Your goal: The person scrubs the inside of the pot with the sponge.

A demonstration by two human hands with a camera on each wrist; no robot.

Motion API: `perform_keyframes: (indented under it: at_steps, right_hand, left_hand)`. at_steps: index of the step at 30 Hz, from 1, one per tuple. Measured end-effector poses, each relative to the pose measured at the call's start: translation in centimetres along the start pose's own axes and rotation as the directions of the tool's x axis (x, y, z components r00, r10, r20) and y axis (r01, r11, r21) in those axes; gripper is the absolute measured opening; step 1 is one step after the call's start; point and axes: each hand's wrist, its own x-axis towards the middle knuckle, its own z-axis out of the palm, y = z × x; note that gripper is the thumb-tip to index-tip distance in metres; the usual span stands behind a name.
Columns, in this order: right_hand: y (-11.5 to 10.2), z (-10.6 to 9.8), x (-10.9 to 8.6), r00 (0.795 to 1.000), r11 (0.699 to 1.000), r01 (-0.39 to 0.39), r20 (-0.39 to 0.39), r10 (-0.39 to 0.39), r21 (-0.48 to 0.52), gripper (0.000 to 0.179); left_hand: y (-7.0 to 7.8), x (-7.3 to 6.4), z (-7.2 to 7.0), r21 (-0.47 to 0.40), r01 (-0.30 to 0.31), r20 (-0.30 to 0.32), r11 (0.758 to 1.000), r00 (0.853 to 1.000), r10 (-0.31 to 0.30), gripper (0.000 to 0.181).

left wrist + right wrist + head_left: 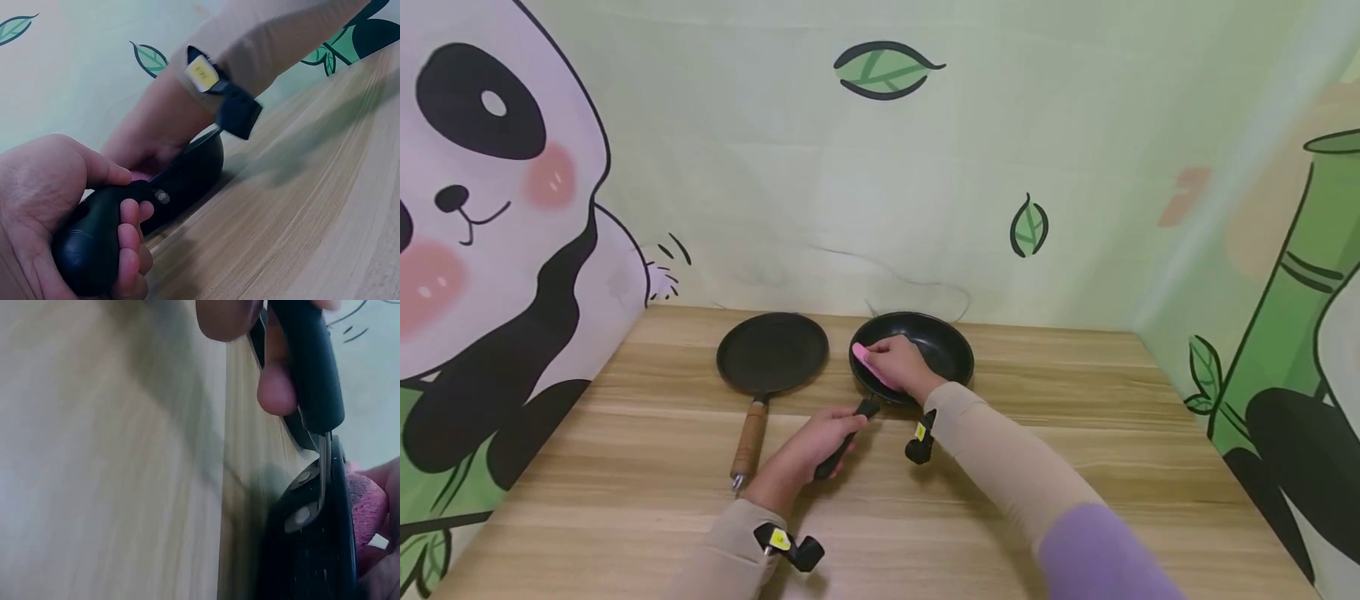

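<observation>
My left hand [826, 439] grips the black handle [87, 253] of a deep black frying pan [953, 354], its fingers wrapped round the grip from below. The right hand [901, 363] reaches into this pan and holds a pink sponge [862, 356] against the inner wall on the left side. In the right wrist view, the textured sponge [367, 509] shows just past the rim, with dark grey marks on it. Two rivets [302, 515] join the handle bracket to the pan's outer wall. The right fingertips are mostly hidden in the head view.
A flat black pan [772, 354] with a wooden handle [749, 442] lies to the left, its handle close to my left forearm. Both pans are near the back edge of the wooden table [1060, 392]. Behind stands a wall covering [760, 167] with panda and leaf drawings.
</observation>
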Motion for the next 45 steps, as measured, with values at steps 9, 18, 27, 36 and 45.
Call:
perform_keyframes:
  at_steps: [9,18,27,36,45]
  right_hand:
    - [-0.4,0.3,1.8,0.984,0.996,-0.079,-0.158,0.084,0.034,0.034]
    - [-0.6,-0.3,2.2,0.971,0.988,-0.141,-0.185,0.150,0.060,0.035]
    - [-0.7,-1.9,0.1,0.974,1.000,-0.012,0.226,0.013,-0.007,0.029]
    - [0.2,-6.1,-1.6,0.841,0.926,0.285,0.528,-0.118,-0.247,0.024]
    - [2.5,-5.8,-0.7,0.652,0.606,0.730,0.590,-0.476,-0.317,0.025]
  left_hand:
    - [-0.3,0.1,0.1,0.002,-0.041,0.018,0.999,0.999,0.041,0.038]
    - [-0.4,0.2,0.0,-0.014,-0.033,0.012,0.999,0.999,0.033,0.039]
    - [-0.4,0.4,-0.7,-0.032,-0.004,0.034,0.999,0.999,0.005,0.045]
    - [-0.5,0.7,-1.1,-0.045,0.018,0.026,0.999,1.000,-0.016,0.044]
    - [-0.3,0.4,-1.3,-0.028,0.021,0.036,0.999,0.999,-0.020,0.045]
